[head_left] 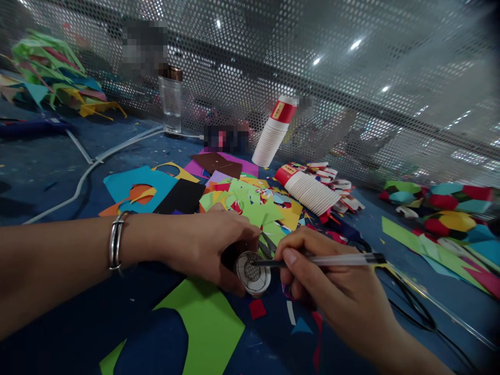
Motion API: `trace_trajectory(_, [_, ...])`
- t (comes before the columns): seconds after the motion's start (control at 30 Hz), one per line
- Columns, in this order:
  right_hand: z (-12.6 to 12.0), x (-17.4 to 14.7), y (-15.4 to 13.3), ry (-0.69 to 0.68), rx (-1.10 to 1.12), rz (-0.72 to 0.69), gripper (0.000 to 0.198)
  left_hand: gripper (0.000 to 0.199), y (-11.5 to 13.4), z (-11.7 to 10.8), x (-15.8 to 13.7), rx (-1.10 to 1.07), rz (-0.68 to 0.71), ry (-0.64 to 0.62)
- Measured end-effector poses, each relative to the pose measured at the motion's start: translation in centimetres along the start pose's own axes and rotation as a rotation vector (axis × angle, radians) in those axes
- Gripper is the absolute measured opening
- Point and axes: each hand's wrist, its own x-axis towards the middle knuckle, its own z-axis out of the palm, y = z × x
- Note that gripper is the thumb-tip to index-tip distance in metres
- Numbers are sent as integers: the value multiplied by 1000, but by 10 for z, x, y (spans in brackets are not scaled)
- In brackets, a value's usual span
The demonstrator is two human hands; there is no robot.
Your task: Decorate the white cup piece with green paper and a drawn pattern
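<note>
My left hand (203, 239), with metal bangles at its wrist, closes around a small round piece (263, 281). The white face of this piece bears a drawn dark circle filled with a grid. Its sides look dark and are mostly hidden by my fingers. A clear-barrelled pen (339, 260) is pinched in my right hand (324, 276), and the tip meets the grid on the white face. Behind the two hands lie scissors blades (267, 242). Green paper (213, 323) with a curved cut-out lies below my left hand, beside a small red scrap (258, 309).
Coloured paper scraps (250, 200) cover the middle. One stack of paper cups (271, 138) stands; another stack (310, 190) lies on its side. A glass (171, 107) stands behind a white cable (80, 182). Multicoloured paper shapes (453, 211) sit right. A perforated screen (234, 67) bounds the back.
</note>
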Motion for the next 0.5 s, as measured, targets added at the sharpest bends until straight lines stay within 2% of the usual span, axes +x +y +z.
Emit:
trace_trajectory(0.23, [-2,-1,1,5,-11,-12,24,43,-3,0,1,-40,-1,-8])
trace_trajectory(0.5, [2,1,-4,-50,-2,-12,25,41,-3,-1,0,-65,-15,-22])
